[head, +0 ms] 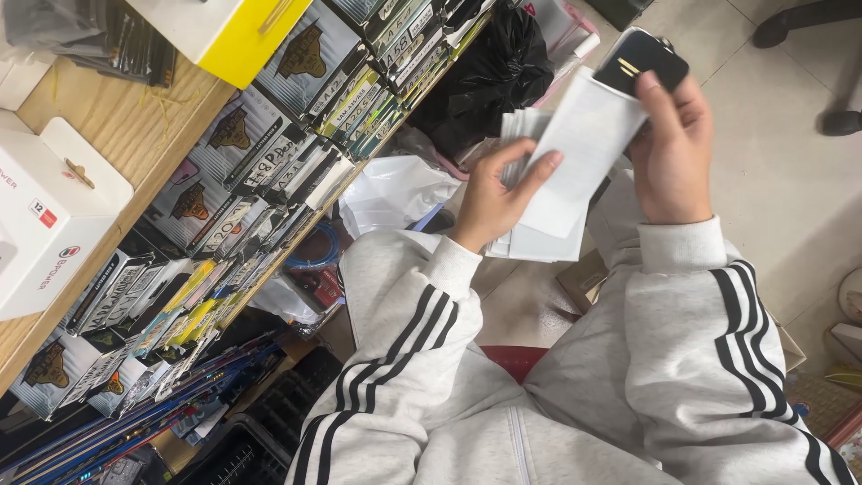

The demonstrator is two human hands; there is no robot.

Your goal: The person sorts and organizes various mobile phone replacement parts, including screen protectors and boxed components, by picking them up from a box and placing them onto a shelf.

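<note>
My left hand (492,193) grips a stack of white flat packets (539,238), its fingers curled around their edge. My right hand (672,153) holds a black phone-sized item with gold marks (642,58) together with a single white packet (579,148), thumb pressed on the black item. The white packet overlaps the stack in front of my left hand. Both arms wear grey sleeves with black stripes.
A wooden shelf (108,126) at left holds white boxes (45,216) and a yellow-and-white box (229,31). Rows of packaged flat cards (269,162) hang below its edge. A black plastic bag (489,76) and a white bag (386,193) lie on the floor. Tiled floor (790,180) at right.
</note>
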